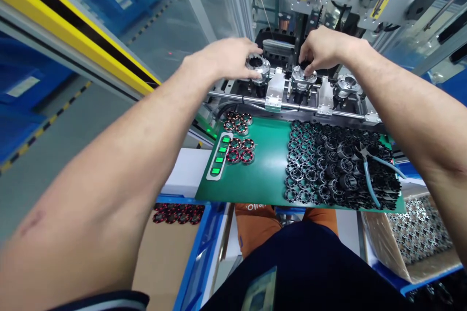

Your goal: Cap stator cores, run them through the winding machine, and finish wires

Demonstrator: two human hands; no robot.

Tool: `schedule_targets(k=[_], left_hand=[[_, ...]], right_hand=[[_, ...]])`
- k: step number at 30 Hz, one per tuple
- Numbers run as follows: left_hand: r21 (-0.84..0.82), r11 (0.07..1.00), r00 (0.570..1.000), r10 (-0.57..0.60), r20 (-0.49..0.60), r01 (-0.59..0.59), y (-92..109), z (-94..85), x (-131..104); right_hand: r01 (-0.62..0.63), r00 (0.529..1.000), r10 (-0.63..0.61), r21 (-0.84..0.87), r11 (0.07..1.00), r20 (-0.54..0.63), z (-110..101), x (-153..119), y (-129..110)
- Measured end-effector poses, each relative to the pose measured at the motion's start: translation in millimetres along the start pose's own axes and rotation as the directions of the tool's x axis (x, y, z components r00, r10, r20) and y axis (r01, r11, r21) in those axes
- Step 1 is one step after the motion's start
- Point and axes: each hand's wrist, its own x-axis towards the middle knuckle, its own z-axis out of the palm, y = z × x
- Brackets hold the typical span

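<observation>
My left hand (242,60) reaches to the left metal fixture (263,70) of the machine, its thumb and fingers around a dark toothed ring (255,61) at the fixture's top. At the middle fixture (304,77), my right hand (318,51) has its fingers bent down over the top; what lies between the fingertips is too small to make out. A third fixture (348,85) stands further right, under my right forearm. Below them is a green board (268,175) with rows of black ring cores (312,155) on its right and wound rings (241,150) on its left.
Pliers (368,165) with blue handles lie on the ring cores. A panel with green buttons (219,159) is at the board's left. A blue-edged bin (193,257) sits lower left, a box of metal rings (419,228) lower right. A metal rail (248,100) runs before the fixtures.
</observation>
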Motion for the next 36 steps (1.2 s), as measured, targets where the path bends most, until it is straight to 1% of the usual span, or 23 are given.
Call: schedule_targets(k=[2,4,6,7,9,10,12,13,15,17,18,19,20,21,22,23,24,26,28,30,32,34,36], left_hand=[[-0.067,0.998,0.996,0.017,-0.092,-0.024,1.2,26.3,-22.7],[-0.151,0.988,0.986,0.009,-0.169,-0.035,-0.2,50.0,-42.2],[-0.219,0.975,0.970,-0.023,-0.241,-0.031,-2.4,65.7,-53.3],[-0.241,0.970,0.964,-0.048,-0.261,-0.017,-2.8,69.9,-55.1],[-0.289,0.956,0.956,-0.122,-0.268,0.041,-1.0,71.2,-53.1],[-0.303,0.950,0.955,-0.157,-0.250,0.077,1.6,68.8,-50.2],[-0.297,0.944,0.959,-0.207,-0.193,0.144,10.2,59.9,-43.6],[-0.274,0.947,0.960,-0.221,-0.173,0.168,15.8,54.0,-40.9],[-0.213,0.958,0.963,-0.225,-0.150,0.191,28.8,42.3,-39.6],[-0.163,0.963,0.956,-0.241,-0.167,0.214,44.5,34.8,-48.4],[-0.161,0.965,0.942,-0.243,-0.231,0.209,54.1,34.4,-58.6],[-0.173,0.969,0.918,-0.224,-0.327,0.175,65.2,36.8,-73.3],[-0.183,0.976,0.884,-0.190,-0.428,0.121,78.0,42.2,-92.6],[-0.185,0.982,0.823,-0.124,-0.555,0.023,92.5,50.3,-115.8],[-0.174,0.979,0.807,-0.015,-0.590,-0.109,108.3,60.8,-141.7],[-0.187,0.961,0.829,0.068,-0.555,-0.204,124.8,72.9,-168.5],[-0.226,0.946,0.862,0.094,-0.497,-0.234,141.3,86.1,-194.2],[-0.281,0.941,0.920,0.067,-0.385,-0.187,170.6,112.6,-235.5],[-0.315,0.945,0.961,0.001,-0.277,-0.092,191.4,134.7,-258.0],[-0.335,0.942,0.977,-0.057,-0.205,-0.016,203.2,149.5,-264.1],[-0.352,0.936,0.980,-0.082,-0.182,0.013,208.4,157.3,-261.7],[-0.377,0.926,0.978,-0.085,-0.188,0.008,210.2,160.4,-257.7],[-0.426,0.905,0.976,-0.092,-0.200,-0.002,209.9,160.2,-255.5]], right_hand=[[-0.001,0.999,0.002,-0.003,1.000,0.035,-2.1,-2.3,-2.3],[-0.025,0.999,0.025,0.001,1.000,0.024,3.0,-10.2,-9.5],[-0.062,0.997,0.063,0.003,0.998,-0.045,19.0,-25.1,-22.6],[-0.085,0.993,0.085,0.008,0.996,-0.088,30.7,-34.7,-30.8],[-0.123,0.981,0.126,0.029,0.992,-0.149,56.6,-54.7,-47.9],[-0.149,0.976,0.154,0.045,0.988,-0.153,68.2,-63.4,-56.0],[-0.212,0.969,0.219,0.068,0.975,-0.115,82.1,-75.3,-69.4],[-0.244,0.965,0.249,0.066,0.968,-0.083,82.6,-78.7,-74.6],[-0.284,0.958,0.285,0.041,0.958,-0.015,70.5,-84.5,-82.7],[-0.265,0.964,0.265,0.000,0.964,0.023,46.7,-97.4,-90.2],[-0.236,0.971,0.236,-0.018,0.972,0.028,34.0,-109.0,-95.0],[-0.198,0.980,0.199,-0.034,0.980,0.013,22.8,-124.4,-101.2],[-0.152,0.988,0.152,-0.052,0.987,-0.008,14.6,-143.1,-108.9],[-0.100,0.995,0.098,-0.074,0.992,-0.030,10.4,-164.1,-118.1],[-0.044,0.998,0.040,-0.100,0.994,-0.043,10.8,-186.2,-128.3],[0.027,1.000,-0.027,-0.177,0.984,0.001,16.1,-207.7,-138.9],[0.085,0.994,-0.067,-0.235,0.968,0.086,25.7,-227.3,-149.0],[0.122,0.981,-0.078,-0.248,0.961,0.178,54.3,-256.2,-164.9],[0.103,0.976,-0.054,-0.230,0.968,0.210,86.0,-269.2,-172.7],[0.078,0.980,-0.034,-0.219,0.973,0.199,110.6,-269.5,-173.6],[0.066,0.984,-0.029,-0.209,0.976,0.175,124.1,-264.5,-171.7],[0.065,0.987,-0.035,-0.188,0.980,0.157,127.4,-260.6,-170.1],[0.064,0.991,-0.044,-0.158,0.985,0.128,123.0,-261.8,-169.2]])
